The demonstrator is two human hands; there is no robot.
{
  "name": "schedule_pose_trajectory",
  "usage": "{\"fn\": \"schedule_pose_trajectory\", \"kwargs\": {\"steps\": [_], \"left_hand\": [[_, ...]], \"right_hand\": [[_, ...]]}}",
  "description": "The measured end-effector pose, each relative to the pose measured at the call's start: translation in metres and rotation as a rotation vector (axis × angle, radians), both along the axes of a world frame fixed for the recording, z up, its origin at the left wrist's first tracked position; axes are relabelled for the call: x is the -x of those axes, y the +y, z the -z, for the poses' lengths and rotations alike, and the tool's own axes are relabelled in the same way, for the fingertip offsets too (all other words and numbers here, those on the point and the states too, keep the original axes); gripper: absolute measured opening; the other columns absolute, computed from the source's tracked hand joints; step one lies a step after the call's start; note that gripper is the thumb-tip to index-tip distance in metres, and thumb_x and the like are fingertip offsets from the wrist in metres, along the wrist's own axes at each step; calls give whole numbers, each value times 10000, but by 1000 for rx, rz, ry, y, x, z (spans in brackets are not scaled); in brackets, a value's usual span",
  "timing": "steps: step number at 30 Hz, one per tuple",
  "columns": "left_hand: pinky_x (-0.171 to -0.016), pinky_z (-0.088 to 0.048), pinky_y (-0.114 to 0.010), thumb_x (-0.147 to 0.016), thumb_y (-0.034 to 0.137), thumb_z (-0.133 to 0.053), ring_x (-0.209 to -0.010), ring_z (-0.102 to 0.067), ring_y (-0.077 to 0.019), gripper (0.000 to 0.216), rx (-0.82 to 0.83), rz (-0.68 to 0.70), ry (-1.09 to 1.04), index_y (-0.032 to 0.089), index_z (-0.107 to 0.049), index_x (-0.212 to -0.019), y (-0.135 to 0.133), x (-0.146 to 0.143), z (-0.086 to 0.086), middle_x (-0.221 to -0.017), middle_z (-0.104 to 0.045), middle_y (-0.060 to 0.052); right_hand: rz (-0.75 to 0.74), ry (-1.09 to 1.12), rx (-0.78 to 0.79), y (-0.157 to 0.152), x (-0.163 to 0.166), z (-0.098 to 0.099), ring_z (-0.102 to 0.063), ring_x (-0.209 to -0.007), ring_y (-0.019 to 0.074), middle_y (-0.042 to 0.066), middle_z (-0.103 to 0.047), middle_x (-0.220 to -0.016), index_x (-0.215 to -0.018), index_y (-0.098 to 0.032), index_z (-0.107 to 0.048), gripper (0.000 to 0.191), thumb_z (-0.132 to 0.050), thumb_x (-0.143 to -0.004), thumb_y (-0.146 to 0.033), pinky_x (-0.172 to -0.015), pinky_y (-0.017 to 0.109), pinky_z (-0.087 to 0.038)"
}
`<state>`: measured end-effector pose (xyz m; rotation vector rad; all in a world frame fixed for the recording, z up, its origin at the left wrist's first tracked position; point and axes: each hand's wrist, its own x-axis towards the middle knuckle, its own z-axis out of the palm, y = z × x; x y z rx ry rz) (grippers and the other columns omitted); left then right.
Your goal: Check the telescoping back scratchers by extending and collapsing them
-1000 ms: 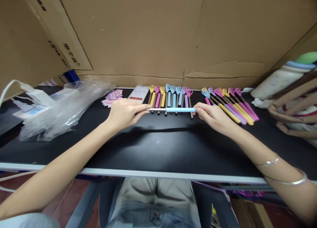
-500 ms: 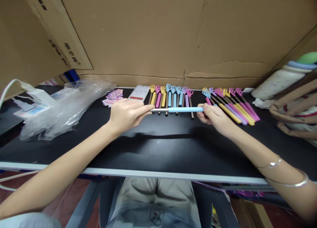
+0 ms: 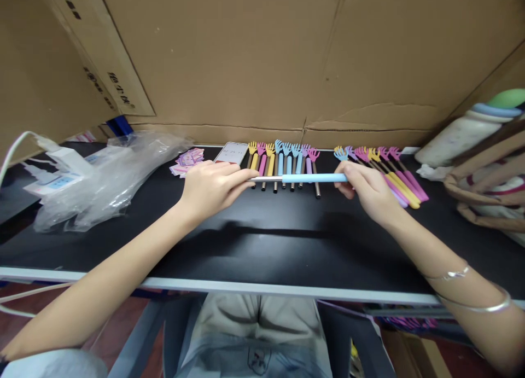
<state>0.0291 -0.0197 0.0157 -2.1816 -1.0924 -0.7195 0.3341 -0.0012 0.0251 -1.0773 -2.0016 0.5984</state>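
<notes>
I hold a blue-handled telescopic back scratcher [image 3: 311,178] level across the black table [image 3: 262,236]. My left hand [image 3: 211,186] pinches its metal rod end, and my right hand [image 3: 367,187] is closed around the blue handle end. Just behind it lies a row of several scratchers [image 3: 283,162] with yellow, pink, blue and purple hand-shaped heads. A second slanted group of scratchers [image 3: 389,167] lies by my right hand.
A phone [image 3: 232,152] lies left of the row, beside small pink cards [image 3: 187,160]. A crumpled clear plastic bag [image 3: 110,175] and white charger boxes [image 3: 57,173] sit at left. Cardboard walls [image 3: 266,60] stand behind. A bottle [image 3: 463,132] and a bag [image 3: 488,186] stand at right.
My right hand has moved to the right along with the blue handle, and more of the metal rod shows between my hands. My left hand has stayed almost in place.
</notes>
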Motion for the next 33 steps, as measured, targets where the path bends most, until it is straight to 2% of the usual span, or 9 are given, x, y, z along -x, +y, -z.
{"fn": "schedule_pose_trajectory", "kwargs": {"steps": [3, 7, 12, 24, 33], "left_hand": [[-554, -356, -272, -961, 400, -447, -676, -657, -153, 302, -2, -10, 2, 283, -725, -976, 2, 3, 0, -794, -742, 0], [-554, -363, -281, -961, 398, -446, -703, -662, -165, 305, 20, -19, 2, 274, -724, -968, 6, 9, 1, -825, -744, -13], [-553, -367, -292, -964, 403, -447, -697, -646, -173, 323, 34, -5, -16, 261, -737, -947, 8, 11, 1, -768, -728, -26], [-564, -386, -292, -932, 348, -527, -734, -655, -156, 228, -45, 64, -1, 265, -739, -948, 9, 12, 9, -793, -749, 10], [-517, -349, -278, -909, 326, -573, -632, -608, -138, 179, -179, 95, 18, 242, -731, -894, 4, 4, 9, -675, -709, 33]], "right_hand": [[58, -119, -115, -3, -3, -3, -394, -535, 149, 0, -439, -569, -718, -228, -480, 472, -372, -920, -640, -547, 306, -304], [68, -256, -163, -3, -2, -2, -423, -542, 147, 3, -507, -616, -820, -229, -535, 387, -416, -925, -583, -543, 295, -306], [62, -306, -198, -2, -2, 1, -421, -529, 131, 1, -531, -630, -816, -215, -578, 341, -429, -944, -494, -539, 285, -294], [-105, -185, 82, 2, 1, 8, -376, -491, 108, -37, -431, -558, -761, -204, -505, 371, -427, -940, -519, -499, 260, -293], [-199, -45, 124, 1, 6, 11, -365, -449, 101, -44, -417, -485, -654, -225, -384, 485, -360, -944, -611, -490, 265, -306]]}}
